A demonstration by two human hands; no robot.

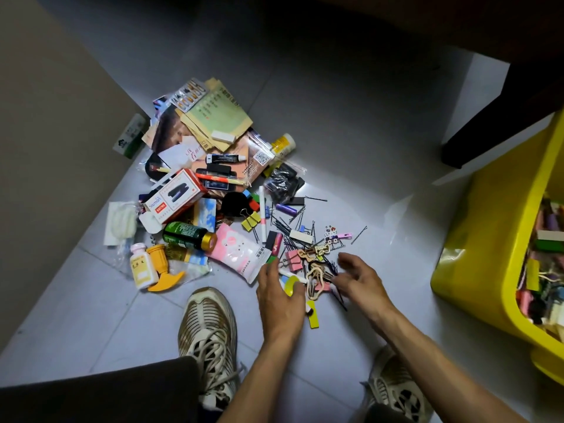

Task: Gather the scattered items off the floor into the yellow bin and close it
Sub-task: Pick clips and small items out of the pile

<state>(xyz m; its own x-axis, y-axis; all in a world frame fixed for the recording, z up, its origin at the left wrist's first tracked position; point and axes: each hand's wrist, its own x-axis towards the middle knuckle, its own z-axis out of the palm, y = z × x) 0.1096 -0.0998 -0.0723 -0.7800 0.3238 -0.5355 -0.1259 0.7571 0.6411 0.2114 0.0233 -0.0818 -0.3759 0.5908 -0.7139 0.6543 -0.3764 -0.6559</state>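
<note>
A pile of scattered items (213, 190) is spread over the grey tiled floor (351, 123), its left edge lying close against a beige wall (45, 148). The far part of the pile is made up of papers and a blister pack (186, 94); nearer lie a red and white box (175, 195), a green bottle (189, 235) with a gold cap, a pink packet (239, 251) and a yellow spray head (161, 267) beside a small white bottle (139, 265). Black hairpins (287, 225) are strewn along the pile's right fringe.

The left hand (279, 296) is laid palm-down at the near edge of the pile, its grip loosely curled over a yellow ring-shaped piece (290, 285); whether that piece is clamped cannot be told. The right hand (358, 277) is held just beside it, grip spread apart, fingertips touching a tangle of wooden cut-outs (316, 277) and hairpins. A yellow tag (312, 319) lies on the floor between the two wrists.

The yellow bin (488, 239) is stood at the right edge of the view, well apart from the pile, uncovered and already holding many small things. A broad strip of bare floor is left between pile and bin, and more bare tile beyond the pile. Dark furniture (503, 96) is seen beyond the bin. Two shoes (210, 337) are planted at the near edge.
</note>
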